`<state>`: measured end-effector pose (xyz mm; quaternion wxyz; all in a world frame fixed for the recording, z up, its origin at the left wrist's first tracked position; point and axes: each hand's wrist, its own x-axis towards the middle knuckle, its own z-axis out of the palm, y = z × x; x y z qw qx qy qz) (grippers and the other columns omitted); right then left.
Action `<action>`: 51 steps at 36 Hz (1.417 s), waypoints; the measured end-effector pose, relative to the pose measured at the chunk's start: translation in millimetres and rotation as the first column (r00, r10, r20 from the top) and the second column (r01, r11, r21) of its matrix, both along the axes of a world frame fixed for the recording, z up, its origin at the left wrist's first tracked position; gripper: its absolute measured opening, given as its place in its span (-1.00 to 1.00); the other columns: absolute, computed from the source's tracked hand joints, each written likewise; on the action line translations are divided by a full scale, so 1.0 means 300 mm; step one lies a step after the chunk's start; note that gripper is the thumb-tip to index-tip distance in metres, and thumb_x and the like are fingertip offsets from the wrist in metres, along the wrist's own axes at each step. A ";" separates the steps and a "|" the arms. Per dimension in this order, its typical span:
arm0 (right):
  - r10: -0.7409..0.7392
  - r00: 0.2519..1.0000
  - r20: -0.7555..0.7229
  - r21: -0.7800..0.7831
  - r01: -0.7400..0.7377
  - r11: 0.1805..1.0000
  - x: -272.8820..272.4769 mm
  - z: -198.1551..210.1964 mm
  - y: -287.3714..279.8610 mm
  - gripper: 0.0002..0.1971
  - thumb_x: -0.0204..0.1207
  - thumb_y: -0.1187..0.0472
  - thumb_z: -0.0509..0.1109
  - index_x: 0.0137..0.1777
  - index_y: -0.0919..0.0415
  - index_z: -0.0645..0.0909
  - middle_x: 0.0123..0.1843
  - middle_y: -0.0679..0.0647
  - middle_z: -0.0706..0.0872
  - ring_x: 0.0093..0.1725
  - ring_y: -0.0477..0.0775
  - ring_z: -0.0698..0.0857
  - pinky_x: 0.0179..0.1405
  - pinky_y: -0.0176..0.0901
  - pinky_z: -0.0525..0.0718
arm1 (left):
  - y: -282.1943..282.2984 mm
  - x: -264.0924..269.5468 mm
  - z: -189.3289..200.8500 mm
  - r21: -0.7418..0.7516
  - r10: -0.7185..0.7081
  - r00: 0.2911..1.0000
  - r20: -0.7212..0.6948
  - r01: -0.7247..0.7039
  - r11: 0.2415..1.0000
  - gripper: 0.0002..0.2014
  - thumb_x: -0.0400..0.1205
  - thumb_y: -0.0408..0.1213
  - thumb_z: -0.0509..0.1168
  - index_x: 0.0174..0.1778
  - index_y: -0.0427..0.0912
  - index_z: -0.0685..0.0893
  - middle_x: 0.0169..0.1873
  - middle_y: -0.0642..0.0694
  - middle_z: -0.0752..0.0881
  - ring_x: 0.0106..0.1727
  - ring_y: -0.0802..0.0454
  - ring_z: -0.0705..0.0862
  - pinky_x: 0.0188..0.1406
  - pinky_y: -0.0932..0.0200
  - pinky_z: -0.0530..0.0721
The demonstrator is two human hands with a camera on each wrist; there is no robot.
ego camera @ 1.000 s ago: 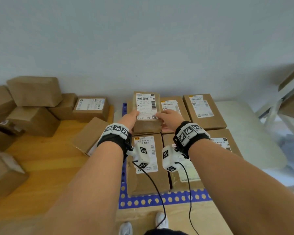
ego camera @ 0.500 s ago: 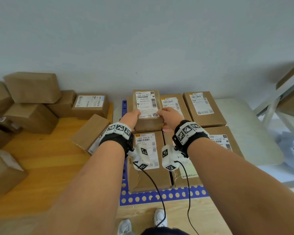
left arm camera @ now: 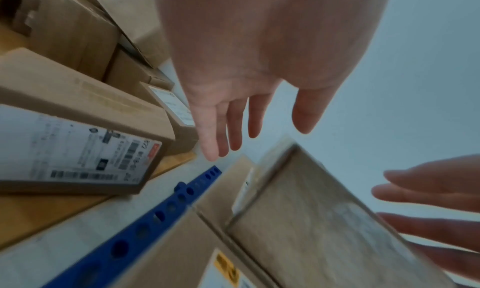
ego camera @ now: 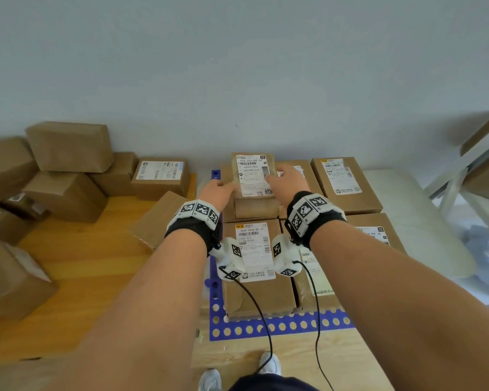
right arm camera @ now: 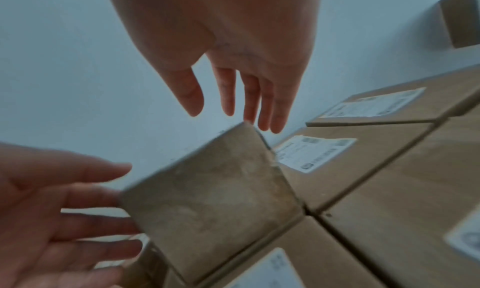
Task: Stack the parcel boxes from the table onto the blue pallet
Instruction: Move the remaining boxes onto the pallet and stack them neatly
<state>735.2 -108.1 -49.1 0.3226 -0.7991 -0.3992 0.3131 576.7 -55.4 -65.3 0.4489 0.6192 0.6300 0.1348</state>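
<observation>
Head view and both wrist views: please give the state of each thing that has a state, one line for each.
top parcel box: lying on a second layer, label up, released
left hand: open, fingers straight, beside the box
right hand: open, fingers straight
blue pallet: covered with a layer of boxes
table boxes: piled, waiting

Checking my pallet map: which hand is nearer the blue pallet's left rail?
Left. The left hand is just beside the blue pallet's left rail, at the stacked parcel box. The right hand is across that box, farther away.
</observation>
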 end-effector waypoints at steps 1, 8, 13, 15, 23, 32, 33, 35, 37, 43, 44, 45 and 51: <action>0.010 1.000 0.021 0.023 -0.010 1.000 -0.015 0.011 0.007 -0.50 0.64 0.13 0.26 0.58 0.13 0.39 0.44 0.10 0.57 0.19 0.06 0.61 0.04 -0.14 0.51 | 0.011 -0.028 0.006 0.033 0.006 1.000 -0.012 -0.006 0.999 -0.51 0.71 -0.03 0.18 0.51 -0.20 0.47 0.32 -0.15 0.61 0.27 -0.12 0.60 0.17 0.10 0.51; 0.025 0.992 0.126 0.149 -0.044 0.988 -0.178 0.049 0.065 -0.57 0.58 0.10 0.26 0.45 0.05 0.52 0.40 0.09 0.59 0.16 0.06 0.65 0.11 -0.04 0.66 | 0.076 -0.277 0.037 0.115 0.111 0.985 -0.136 -0.095 0.989 -0.62 0.68 -0.14 0.22 0.40 -0.16 0.56 0.34 -0.20 0.61 0.30 -0.18 0.58 0.10 0.13 0.46; 0.107 0.989 0.101 0.136 -0.120 0.983 -0.363 0.011 0.112 -0.57 0.62 0.18 0.26 0.50 0.08 0.49 0.43 0.09 0.57 0.12 0.04 0.64 0.02 -0.21 0.54 | 0.118 -0.472 0.004 0.101 0.155 0.961 -0.229 -0.135 0.986 -0.57 0.67 -0.18 0.25 0.48 -0.15 0.50 0.43 -0.17 0.55 0.40 -0.18 0.54 0.30 0.07 0.48; 0.111 0.988 0.106 0.129 -0.124 0.984 -0.407 -0.009 0.109 -0.58 0.62 0.18 0.25 0.48 0.08 0.50 0.35 0.08 0.62 0.16 0.09 0.67 0.09 -0.15 0.59 | 0.116 -0.508 -0.022 0.086 0.142 0.956 -0.258 -0.123 0.989 -0.50 0.66 -0.16 0.26 0.55 -0.13 0.42 0.49 -0.16 0.49 0.44 -0.17 0.50 0.35 0.02 0.47; 0.069 0.979 0.193 0.065 -0.083 0.994 -0.542 -0.142 0.111 -0.56 0.60 0.23 0.27 0.49 0.14 0.50 0.47 0.14 0.51 0.43 0.16 0.49 0.43 0.03 0.49 | 0.100 -0.592 -0.145 0.002 -0.029 0.896 -0.444 0.033 0.999 -0.18 0.53 0.16 0.37 0.65 -0.05 0.22 0.62 -0.18 0.25 0.57 -0.22 0.32 0.46 -0.16 0.42; 0.056 0.990 0.126 -0.072 -0.047 0.996 -0.567 -0.223 0.104 -0.61 0.61 0.25 0.24 0.43 0.13 0.53 0.39 0.18 0.55 0.28 0.20 0.60 0.29 0.04 0.61 | 0.091 -0.569 -0.233 -0.027 -0.136 0.888 -0.439 0.138 0.990 0.00 0.31 0.09 0.57 0.60 -0.06 0.20 0.47 -0.15 0.40 0.44 -0.20 0.44 0.39 -0.20 0.50; 0.063 0.989 0.134 -0.078 -0.053 0.995 -0.570 -0.228 0.103 -0.61 0.61 0.26 0.23 0.44 0.14 0.52 0.40 0.18 0.54 0.31 0.20 0.58 0.31 0.02 0.59 | 0.089 -0.568 -0.237 -0.022 -0.132 0.891 -0.435 0.136 0.990 0.01 0.31 0.08 0.58 0.61 -0.05 0.18 0.46 -0.16 0.40 0.44 -0.21 0.44 0.38 -0.20 0.50; 0.084 0.986 0.141 -0.093 -0.072 0.993 -0.580 -0.235 0.099 -0.57 0.63 0.27 0.22 0.50 0.14 0.48 0.45 0.19 0.49 0.38 0.20 0.53 0.35 0.00 0.55 | 0.087 -0.571 -0.242 -0.015 -0.130 0.894 -0.429 0.138 0.990 0.02 0.30 0.07 0.58 0.61 -0.04 0.17 0.44 -0.17 0.41 0.43 -0.21 0.44 0.38 -0.21 0.51; 0.100 0.985 0.139 -0.100 -0.086 0.991 -0.594 -0.239 0.096 -0.55 0.63 0.27 0.23 0.53 0.14 0.44 0.47 0.20 0.46 0.39 0.20 0.53 0.37 0.00 0.53 | 0.086 -0.578 -0.243 -0.005 -0.119 0.899 -0.421 0.129 0.992 -0.01 0.30 0.07 0.57 0.60 -0.02 0.21 0.42 -0.16 0.43 0.41 -0.21 0.46 0.35 -0.20 0.53; 0.081 0.992 0.094 -0.178 -0.063 0.982 -0.616 -0.245 0.096 -0.49 0.63 0.22 0.26 0.58 0.08 0.36 0.51 0.19 0.44 0.41 0.22 0.52 0.25 -0.04 0.54 | 0.084 -0.623 -0.215 -0.007 -0.028 0.946 -0.323 0.027 1.000 -0.21 0.36 0.08 0.49 0.50 -0.03 0.38 0.35 -0.13 0.54 0.30 -0.16 0.57 0.24 -0.09 0.61; 0.080 0.993 0.087 -0.194 -0.062 0.979 -0.618 -0.244 0.098 -0.49 0.63 0.20 0.26 0.59 0.08 0.34 0.52 0.20 0.43 0.40 0.22 0.53 0.25 -0.02 0.56 | 0.085 -0.631 -0.210 -0.015 -0.009 0.956 -0.295 0.004 1.000 -0.20 0.34 0.10 0.47 0.49 -0.02 0.39 0.35 -0.12 0.55 0.29 -0.15 0.58 0.23 -0.09 0.62; 0.081 0.994 0.079 -0.205 -0.064 0.977 -0.620 -0.239 0.098 -0.48 0.64 0.19 0.26 0.60 0.08 0.32 0.53 0.20 0.43 0.40 0.23 0.53 0.25 -0.02 0.56 | 0.085 -0.639 -0.202 -0.023 0.014 0.965 -0.260 -0.021 1.000 -0.20 0.33 0.11 0.46 0.49 -0.02 0.40 0.34 -0.10 0.57 0.27 -0.14 0.60 0.21 -0.08 0.63; 0.071 0.997 -0.008 -0.191 -0.072 0.979 -0.635 -0.195 0.109 -0.48 0.68 0.08 0.22 0.63 0.08 0.27 0.53 0.16 0.47 0.34 0.17 0.59 0.05 -0.11 0.53 | 0.084 -0.663 -0.142 -0.071 0.176 0.984 0.021 -0.175 0.982 -0.30 0.44 0.05 0.41 0.50 -0.05 0.40 0.31 -0.04 0.61 0.16 -0.04 0.62 0.06 0.04 0.58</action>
